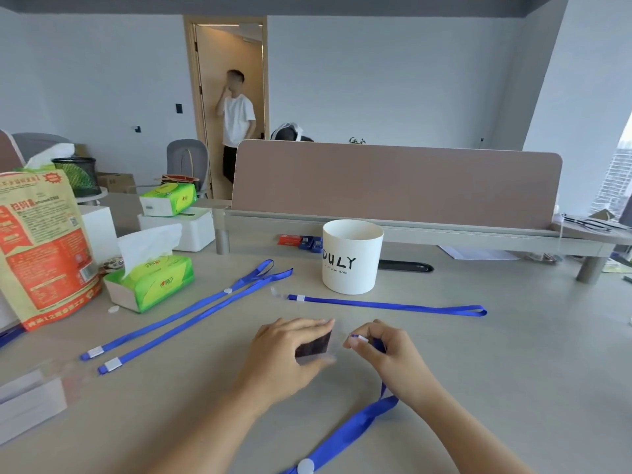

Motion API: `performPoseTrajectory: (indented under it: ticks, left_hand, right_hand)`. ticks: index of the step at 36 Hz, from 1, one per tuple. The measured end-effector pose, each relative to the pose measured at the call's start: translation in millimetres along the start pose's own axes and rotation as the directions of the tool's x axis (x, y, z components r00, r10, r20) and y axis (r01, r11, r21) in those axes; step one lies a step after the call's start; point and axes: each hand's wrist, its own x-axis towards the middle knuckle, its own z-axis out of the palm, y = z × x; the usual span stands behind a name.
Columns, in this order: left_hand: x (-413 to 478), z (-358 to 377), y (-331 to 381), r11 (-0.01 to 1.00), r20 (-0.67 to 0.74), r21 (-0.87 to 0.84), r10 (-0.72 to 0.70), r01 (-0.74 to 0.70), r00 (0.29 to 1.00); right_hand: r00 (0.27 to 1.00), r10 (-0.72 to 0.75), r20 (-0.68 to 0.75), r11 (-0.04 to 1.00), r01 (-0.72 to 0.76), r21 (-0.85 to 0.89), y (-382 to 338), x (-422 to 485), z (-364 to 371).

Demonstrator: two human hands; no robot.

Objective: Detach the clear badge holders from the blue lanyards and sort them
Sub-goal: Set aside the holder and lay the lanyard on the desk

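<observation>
Two hands work low over the bench (478, 388): the left hand (290, 350) grips a clear badge holder (314, 347), while the right hand (383, 350) pinches the clip end of a blue lanyard (355, 429) just beside it. Three more lanyards (191, 313) lie beyond.

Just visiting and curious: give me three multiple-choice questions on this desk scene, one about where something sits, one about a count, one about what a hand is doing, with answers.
1. Where is the white cup?
A. beyond the hands, near the desk divider
B. on the floor
C. on the tissue box

2. How many blue lanyards lie flat on the desk, not held?
A. one
B. three
C. six

3. What is the right hand doing?
A. resting open
B. pinching the end of a blue lanyard
C. lifting the cup

Answers: 1 A, it stands before the divider. 2 B, two at left, one by the cup. 3 B, its fingertips close on the lanyard's clip end.
</observation>
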Motion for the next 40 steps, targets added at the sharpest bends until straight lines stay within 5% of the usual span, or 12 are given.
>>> performPoseTrajectory:
  ticks: [11,24,40]
  left_hand:
    - [0.9,4.8,17.7,0.993,-0.361,-0.087,0.048,-0.084,0.931]
    - [-0.5,-2.8,25.3,0.989,-0.397,-0.14,-0.007,-0.053,0.918]
    - [-3.2,-9.3,35.6,0.978,-0.378,-0.209,-0.063,-0.018,0.923]
  right_hand:
    - [0.999,-0.03,-0.04,0.999,0.031,0.024,0.2,-1.4,8.5]
    - [0.997,0.072,-0.041,0.964,-0.059,0.26,-13.6,-8.7,14.7]
    - [0.996,0.043,-0.077,0.95,-0.016,0.312,-20.2,-13.4,18.6]
